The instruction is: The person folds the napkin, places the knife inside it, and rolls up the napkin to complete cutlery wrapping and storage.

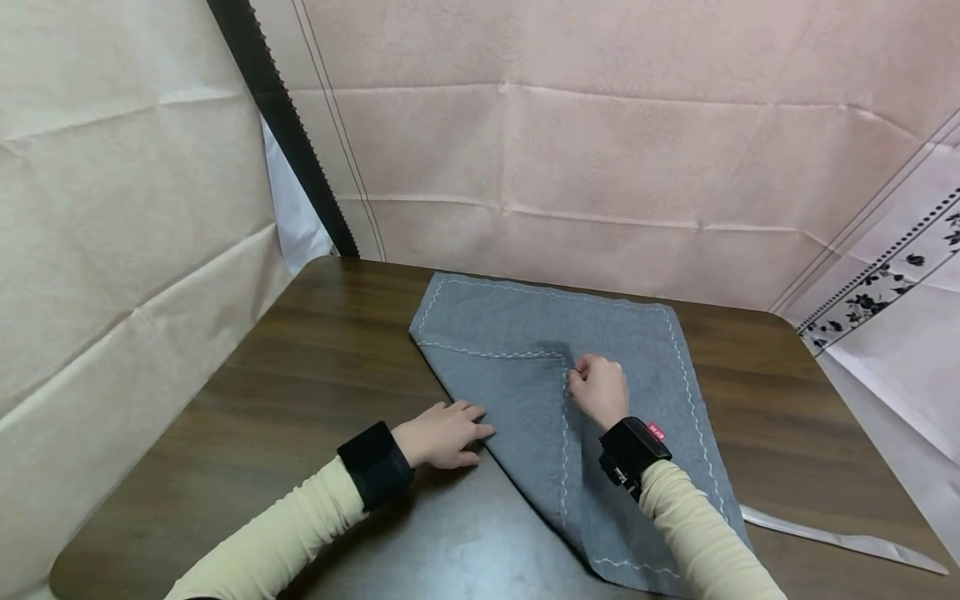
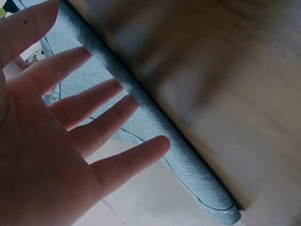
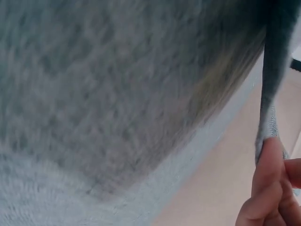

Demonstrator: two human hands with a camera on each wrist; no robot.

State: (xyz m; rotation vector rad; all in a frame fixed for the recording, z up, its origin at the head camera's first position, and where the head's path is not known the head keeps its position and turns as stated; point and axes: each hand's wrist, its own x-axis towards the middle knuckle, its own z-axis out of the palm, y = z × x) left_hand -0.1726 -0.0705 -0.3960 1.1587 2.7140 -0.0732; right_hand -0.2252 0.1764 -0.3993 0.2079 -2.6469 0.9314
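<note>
A blue-grey cloth point(image 1: 637, 367) with white stitching near its edges lies on the brown table, one part folded over diagonally. My right hand point(image 1: 600, 390) pinches the folded-over flap near its corner, lifting it slightly. In the right wrist view, the thumb and fingers point(image 3: 269, 162) hold the thin cloth edge at the right. My left hand point(image 1: 446, 435) is spread at the diagonal fold, fingertips at the cloth's left edge. The left wrist view shows its straight fingers point(image 2: 134, 160) along the rolled fold point(image 2: 183, 155).
A pale, curved, flat strip point(image 1: 847, 540) lies right of the cloth, its near end close to the cloth's edge. The wooden table point(image 1: 300, 375) has rounded corners. Pinkish patterned sheets point(image 1: 600, 158) hang behind it, and a pale sheet point(image 1: 135, 250) hangs at the left.
</note>
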